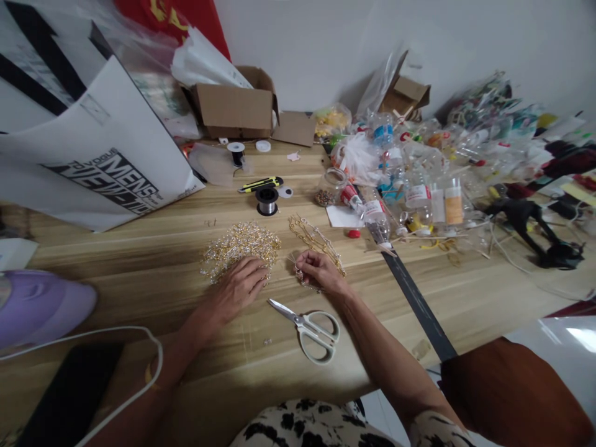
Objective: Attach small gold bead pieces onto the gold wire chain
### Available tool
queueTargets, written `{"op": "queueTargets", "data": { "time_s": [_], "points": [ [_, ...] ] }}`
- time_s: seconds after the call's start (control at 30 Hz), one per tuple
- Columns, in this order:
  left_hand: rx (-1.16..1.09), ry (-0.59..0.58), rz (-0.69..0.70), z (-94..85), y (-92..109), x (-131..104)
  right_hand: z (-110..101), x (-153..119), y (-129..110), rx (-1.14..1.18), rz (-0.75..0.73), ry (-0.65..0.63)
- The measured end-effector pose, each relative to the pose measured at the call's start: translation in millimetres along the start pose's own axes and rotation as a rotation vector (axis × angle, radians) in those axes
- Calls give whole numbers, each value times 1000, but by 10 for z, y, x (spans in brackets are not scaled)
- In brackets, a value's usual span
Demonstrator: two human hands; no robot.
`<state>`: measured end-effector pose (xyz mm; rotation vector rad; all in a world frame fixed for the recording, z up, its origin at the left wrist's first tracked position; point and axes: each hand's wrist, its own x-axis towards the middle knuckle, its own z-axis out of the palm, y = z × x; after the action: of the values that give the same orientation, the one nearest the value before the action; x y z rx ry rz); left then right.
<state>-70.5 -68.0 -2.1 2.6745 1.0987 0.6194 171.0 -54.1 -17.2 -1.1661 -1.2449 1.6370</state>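
The left hand (242,284) rests flat on the edge of a shiny pile of gold beads (239,245) on the wooden table (139,267). The right hand (319,268) pinches a small beaded bit (too tiny to see well) beside a gold chain piece (314,239). White scissors (310,328) lie just below the hands.

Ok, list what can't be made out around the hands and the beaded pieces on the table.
Head view only:
- Left hand: its fingertips cover the near edge of the pile of gold beaded pieces; whether it grips one cannot be told.
- Right hand: curled fingers hide most of the small wire piece it pinches.
- Gold strand: too small to see single links.
- Purple object: cut off by the left edge.
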Motion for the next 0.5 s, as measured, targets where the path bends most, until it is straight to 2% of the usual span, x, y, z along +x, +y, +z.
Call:
{"op": "queueTargets", "data": {
  "time_s": [0.3, 0.5],
  "points": [
    [-61, 41, -42, 108, -43, 8, 18, 2, 18, 18, -5, 21],
    [-63, 24, -25, 110, -75, -28, 36, -5, -53, 78, -24, 104]
  ]
}}
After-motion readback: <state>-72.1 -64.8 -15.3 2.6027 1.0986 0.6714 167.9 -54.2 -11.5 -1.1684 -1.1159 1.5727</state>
